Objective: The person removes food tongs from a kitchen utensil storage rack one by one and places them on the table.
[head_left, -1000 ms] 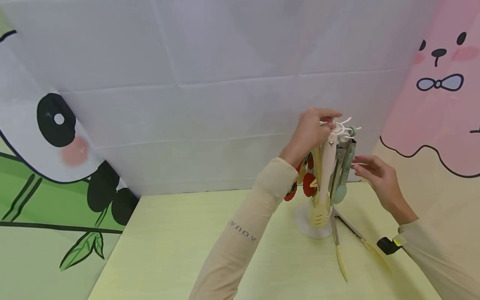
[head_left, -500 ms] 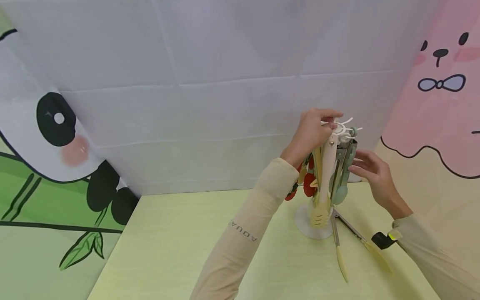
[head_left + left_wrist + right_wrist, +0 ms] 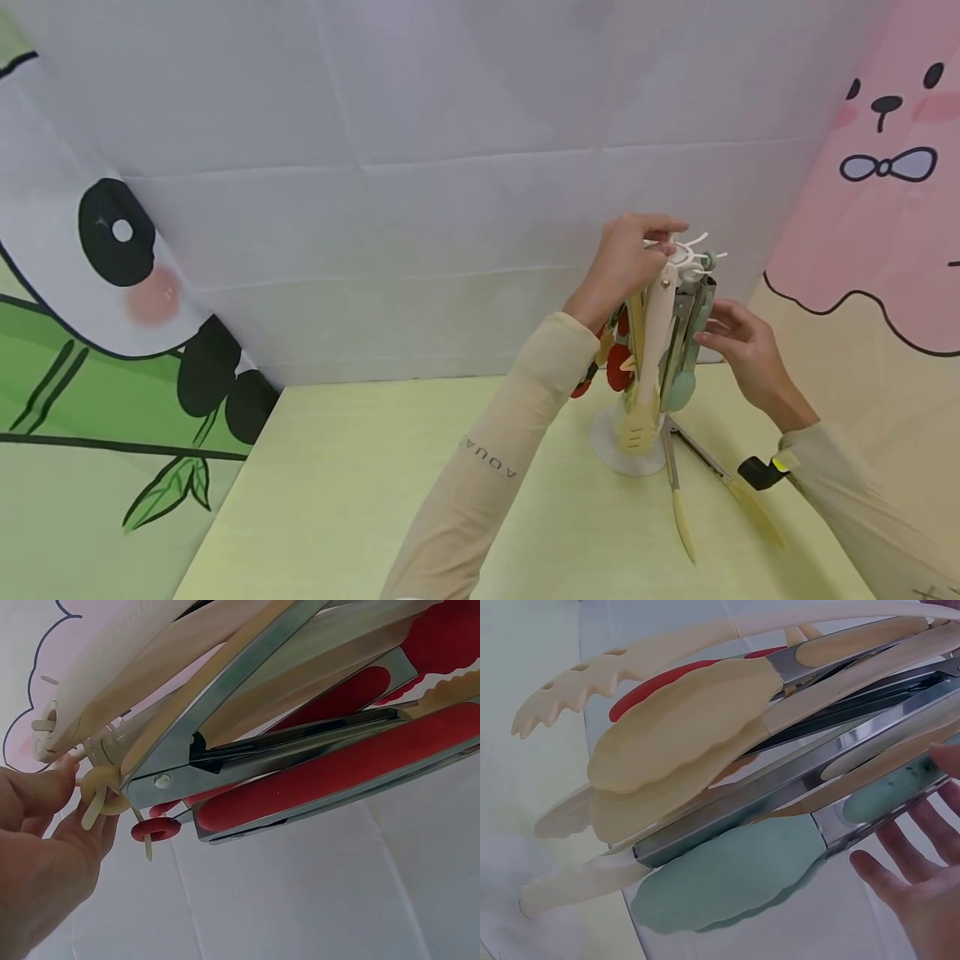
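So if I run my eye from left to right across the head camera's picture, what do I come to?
The black-eyed cartoon drawing, the left hand, the green tongs, the right hand, the pink cartoon with a bow tie.

The table (image 3: pixel 360 483) has its near edge and 2 near corners cut off below the head view; the right hand (image 3: pixel 742 342) and right sleeve (image 3: pixel 847 492) cover most of its right edge. Near its far edge, the left hand (image 3: pixel 625 260) hides part of the utensil stand's (image 3: pixel 606 447) top, and the left sleeve (image 3: pixel 483 475) partly covers the red-handled tongs (image 3: pixel 337 774). Whether the yellow-tipped tongs (image 3: pixel 701 452) touch the stand's base cannot be told. The right wrist view blurs that base and crops the green tongs (image 3: pixel 731 874).
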